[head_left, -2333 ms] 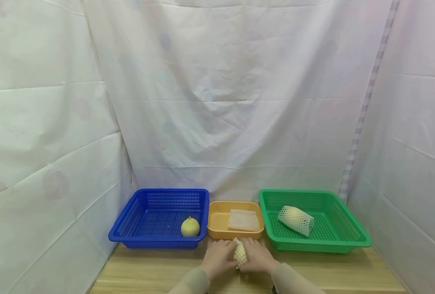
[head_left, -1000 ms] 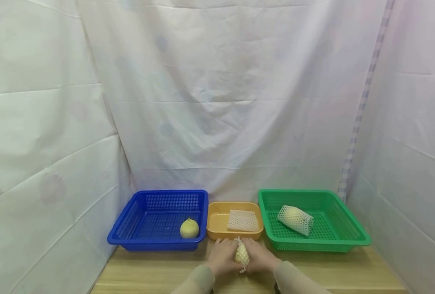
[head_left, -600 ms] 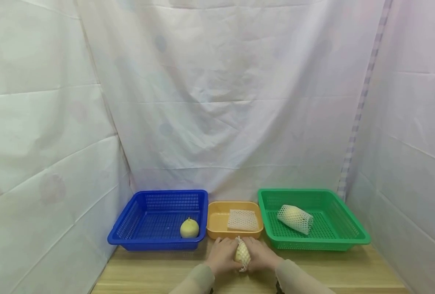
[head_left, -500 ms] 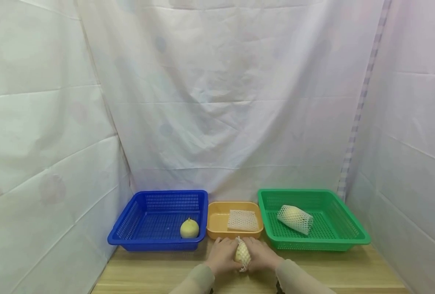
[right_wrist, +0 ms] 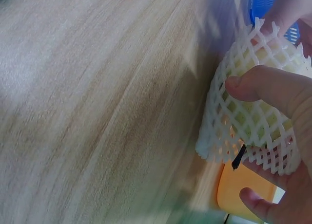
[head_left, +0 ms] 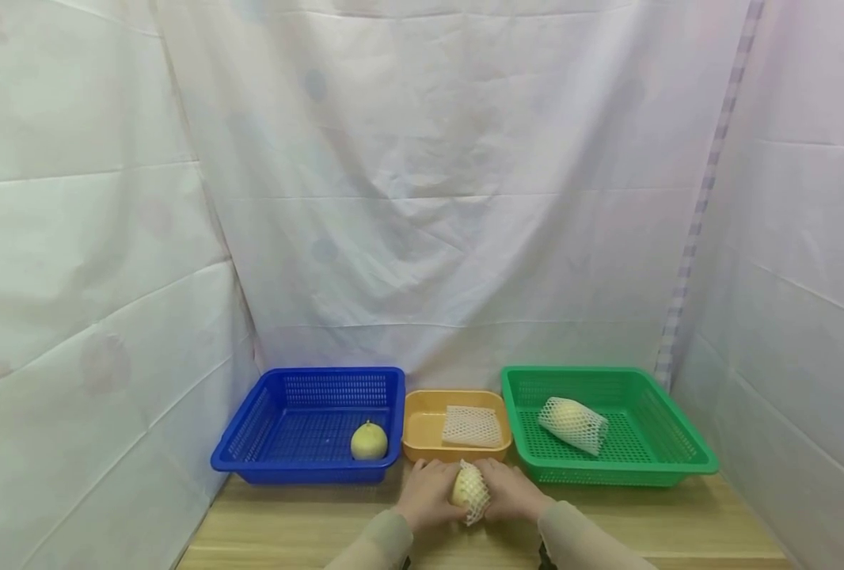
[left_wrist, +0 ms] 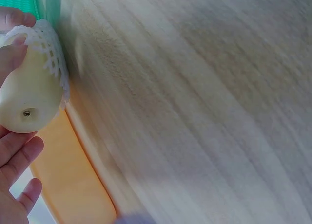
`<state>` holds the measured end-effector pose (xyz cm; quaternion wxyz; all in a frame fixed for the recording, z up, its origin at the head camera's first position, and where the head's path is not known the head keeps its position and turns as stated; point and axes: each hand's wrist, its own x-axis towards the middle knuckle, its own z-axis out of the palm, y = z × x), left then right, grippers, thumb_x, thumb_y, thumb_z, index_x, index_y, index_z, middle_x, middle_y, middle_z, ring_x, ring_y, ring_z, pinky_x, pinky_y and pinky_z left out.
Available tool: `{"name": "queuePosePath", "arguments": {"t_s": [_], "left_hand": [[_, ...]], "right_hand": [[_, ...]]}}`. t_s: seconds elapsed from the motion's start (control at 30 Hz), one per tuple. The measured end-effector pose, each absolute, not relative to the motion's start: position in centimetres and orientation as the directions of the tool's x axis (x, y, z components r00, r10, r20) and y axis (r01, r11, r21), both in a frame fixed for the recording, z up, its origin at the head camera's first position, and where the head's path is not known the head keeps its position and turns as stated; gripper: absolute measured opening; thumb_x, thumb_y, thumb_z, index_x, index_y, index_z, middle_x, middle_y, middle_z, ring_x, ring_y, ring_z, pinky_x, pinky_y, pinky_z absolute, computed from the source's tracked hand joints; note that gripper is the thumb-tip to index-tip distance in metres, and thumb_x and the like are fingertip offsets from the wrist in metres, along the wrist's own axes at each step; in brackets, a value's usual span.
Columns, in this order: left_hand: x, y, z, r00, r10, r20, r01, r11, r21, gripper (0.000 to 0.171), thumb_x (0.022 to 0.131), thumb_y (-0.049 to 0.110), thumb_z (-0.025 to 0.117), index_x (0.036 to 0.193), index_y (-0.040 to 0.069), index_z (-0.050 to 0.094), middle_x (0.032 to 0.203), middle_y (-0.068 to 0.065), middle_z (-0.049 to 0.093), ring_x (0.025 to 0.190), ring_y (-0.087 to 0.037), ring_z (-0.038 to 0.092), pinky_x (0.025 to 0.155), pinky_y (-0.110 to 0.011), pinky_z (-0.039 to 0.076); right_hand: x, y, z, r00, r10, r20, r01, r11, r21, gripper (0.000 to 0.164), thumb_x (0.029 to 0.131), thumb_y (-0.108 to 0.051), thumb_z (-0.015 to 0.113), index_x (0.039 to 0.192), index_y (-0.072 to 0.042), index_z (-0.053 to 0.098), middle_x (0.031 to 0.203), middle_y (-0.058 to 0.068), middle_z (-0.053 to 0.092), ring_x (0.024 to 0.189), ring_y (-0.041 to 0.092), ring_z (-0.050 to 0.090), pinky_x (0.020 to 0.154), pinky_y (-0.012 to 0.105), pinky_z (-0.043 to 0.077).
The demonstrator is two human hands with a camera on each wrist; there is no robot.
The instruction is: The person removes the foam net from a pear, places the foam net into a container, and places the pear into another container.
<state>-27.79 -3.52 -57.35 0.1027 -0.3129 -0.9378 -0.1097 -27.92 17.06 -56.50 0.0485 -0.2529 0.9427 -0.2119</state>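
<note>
Just in front of the orange tray, both hands hold a pale yellow pear (left_wrist: 29, 90) partly covered by a white foam net sleeve (right_wrist: 234, 107). My left hand (head_left: 425, 495) grips the pear's bare end, thumb above and fingers beneath, as the left wrist view shows. From the other side my right hand (head_left: 515, 492) grips the netted part, its thumb (right_wrist: 253, 85) pressing over the mesh. The pear's dark stem (right_wrist: 238, 158) points towards the sleeve's open end. Most of the right fingers are hidden behind the sleeve.
A blue basket (head_left: 244, 459) at the left holds a bare pear (head_left: 369, 442). The orange tray (head_left: 420, 431) in the middle holds a flat foam net (head_left: 472, 427). At the right, a green basket (head_left: 678, 467) contains a netted pear (head_left: 568, 423). Light curtains stand behind and at both sides.
The foam net has shifted right on the held pear, so more bare skin shows on its left side. Both hands have moved slightly right since the earliest frame. The baskets and tray stay put.
</note>
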Motion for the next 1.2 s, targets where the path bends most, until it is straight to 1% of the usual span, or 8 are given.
{"name": "queuePosePath", "arguments": {"t_s": [0.13,0.23,0.47,0.6,0.7,0.87,1.0,1.2], "left_hand": [[-27.8,-3.61,-57.37,-0.789,0.562,0.248,0.605,0.781,0.156,0.067,0.067,0.055,0.079,0.121,0.018,0.063,0.105,0.01,0.066,0.094,-0.008,0.056,0.086,-0.036,0.04],[-27.78,-3.63,-57.42,-0.795,0.558,0.238,0.6,0.782,0.17,0.068,0.068,0.056,0.078,0.122,0.018,0.063,0.106,0.01,0.066,0.095,-0.008,0.056,0.087,-0.038,0.041],[-27.83,-3.63,-57.76,-0.806,0.546,0.23,0.587,0.787,0.187,0.069,0.069,0.057,0.077,0.124,0.018,0.061,0.11,0.009,0.066,0.096,-0.01,0.057,0.09,-0.038,0.042],[-27.69,-3.69,-57.8,-0.814,0.538,0.218,0.577,0.792,0.2,0.071,0.069,0.056,0.078,0.127,0.017,0.06,0.113,0.007,0.066,0.097,-0.012,0.058,0.089,-0.037,0.044],[-27.55,-3.72,-57.78,-0.815,0.538,0.213,0.576,0.791,0.207,0.075,0.071,0.056,0.078,0.131,0.017,0.057,0.117,0.005,0.065,0.101,-0.013,0.059,0.091,-0.038,0.044],[-27.42,-3.56,-57.65,-0.794,0.562,0.231,0.601,0.782,0.163,0.074,0.072,0.054,0.078,0.132,0.017,0.055,0.121,0.004,0.063,0.106,-0.013,0.058,0.093,-0.036,0.044],[-27.28,-3.25,-57.56,-0.781,0.579,0.233,0.614,0.78,0.118,0.073,0.072,0.053,0.078,0.131,0.017,0.055,0.122,0.003,0.062,0.107,-0.013,0.058,0.093,-0.035,0.045],[-27.08,-2.86,-57.58,-0.776,0.585,0.235,0.617,0.781,0.097,0.076,0.069,0.051,0.081,0.131,0.016,0.054,0.123,0.002,0.061,0.109,-0.014,0.057,0.093,-0.035,0.045]], "right_hand": [[-27.89,17.0,-56.53,-0.87,-0.493,0.013,-0.452,0.786,-0.421,0.077,0.059,-0.024,0.087,0.126,-0.012,0.053,0.113,-0.001,0.059,0.106,0.023,0.056,0.088,0.066,0.04],[-27.86,16.93,-56.57,-0.872,-0.49,0.008,-0.449,0.793,-0.412,0.076,0.059,-0.023,0.087,0.126,-0.012,0.053,0.113,-0.001,0.059,0.106,0.024,0.056,0.089,0.067,0.04],[-27.74,16.83,-56.6,-0.868,-0.497,0.009,-0.468,0.81,-0.354,0.085,0.06,-0.032,0.088,0.133,-0.012,0.048,0.118,0.003,0.057,0.112,0.027,0.054,0.089,0.068,0.039],[-27.61,16.73,-56.56,-0.864,-0.503,0.005,-0.47,0.803,-0.367,0.094,0.059,-0.031,0.089,0.138,-0.012,0.043,0.124,0.005,0.056,0.115,0.028,0.052,0.092,0.068,0.037],[-27.46,16.55,-56.46,-0.864,-0.503,0.006,-0.467,0.798,-0.38,0.098,0.06,-0.033,0.088,0.142,-0.009,0.041,0.129,0.009,0.055,0.118,0.031,0.052,0.093,0.07,0.035],[-27.33,16.4,-56.48,-0.874,-0.486,-0.007,-0.449,0.813,-0.371,0.096,0.065,-0.038,0.085,0.143,-0.005,0.04,0.132,0.012,0.054,0.121,0.033,0.051,0.095,0.07,0.033],[-27.39,16.39,-56.49,-0.875,-0.483,-0.013,-0.444,0.814,-0.374,0.095,0.067,-0.04,0.085,0.142,-0.003,0.041,0.132,0.015,0.054,0.121,0.035,0.051,0.094,0.071,0.033],[-27.56,16.48,-56.6,-0.881,-0.472,-0.025,-0.426,0.815,-0.394,0.096,0.068,-0.046,0.084,0.142,-0.001,0.041,0.135,0.016,0.053,0.122,0.035,0.05,0.095,0.07,0.033]]}}
